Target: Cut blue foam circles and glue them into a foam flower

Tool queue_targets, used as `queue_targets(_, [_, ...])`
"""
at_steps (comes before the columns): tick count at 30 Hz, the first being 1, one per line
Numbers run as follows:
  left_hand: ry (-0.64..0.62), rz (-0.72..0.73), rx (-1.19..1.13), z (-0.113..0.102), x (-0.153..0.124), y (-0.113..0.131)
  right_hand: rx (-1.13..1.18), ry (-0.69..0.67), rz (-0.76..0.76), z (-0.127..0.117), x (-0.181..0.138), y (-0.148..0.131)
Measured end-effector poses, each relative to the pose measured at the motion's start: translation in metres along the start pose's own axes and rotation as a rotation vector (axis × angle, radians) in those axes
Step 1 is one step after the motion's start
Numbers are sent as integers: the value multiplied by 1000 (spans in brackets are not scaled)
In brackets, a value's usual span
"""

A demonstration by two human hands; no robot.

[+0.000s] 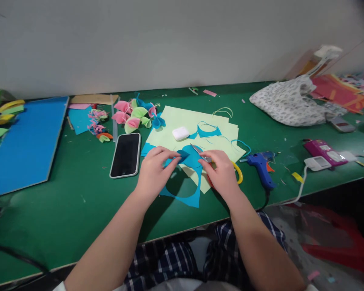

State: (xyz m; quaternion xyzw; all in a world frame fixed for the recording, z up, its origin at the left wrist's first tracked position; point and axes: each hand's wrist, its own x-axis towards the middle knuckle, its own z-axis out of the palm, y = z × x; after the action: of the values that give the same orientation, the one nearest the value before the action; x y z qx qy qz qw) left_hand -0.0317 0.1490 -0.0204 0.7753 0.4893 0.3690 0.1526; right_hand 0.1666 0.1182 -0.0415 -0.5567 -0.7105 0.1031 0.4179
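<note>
The left hand [157, 165] has its grip closed to a fingertip pinch on a small blue felt-like piece [183, 154], held just above the tabletop [94, 214] near its front edge. The light pinch probably keeps most of the edge exposed and the fingers away from the blades. The right hand [220, 171] has its grip closed around scissors [196, 149], points angled up and leftward; how far the blades are parted is hard to tell. A blue disc [193, 161] lies beneath both hands, and a blue offcut [189, 201] with a large round hole sits nearer the body, perhaps left there within reach.

Pale green sheets [176, 117] spread behind, carrying a white case [180, 133]. A phone [125, 155] and felt flowers [133, 115] lie leftward; a blue glue gun [263, 167] rests to the right. The loose offcut and the sheets crowd the working spot and could snag the scissors.
</note>
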Motion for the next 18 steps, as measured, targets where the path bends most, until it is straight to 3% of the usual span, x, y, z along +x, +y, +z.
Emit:
queue_targets(4, [-33,4,271,1,0,-13,-290,-112,-57,4,0,6])
queue_targets(9, [-44,45,461,6,-3,-21,-476,-286,29,14,-3,-2])
queue_targets(14, [35,83,463,12,-4,-16,-515,-295,87,18,-2,-4])
queue_targets(18, [-62,195,401,23,-7,-11,-498,-271,103,20,-1,0])
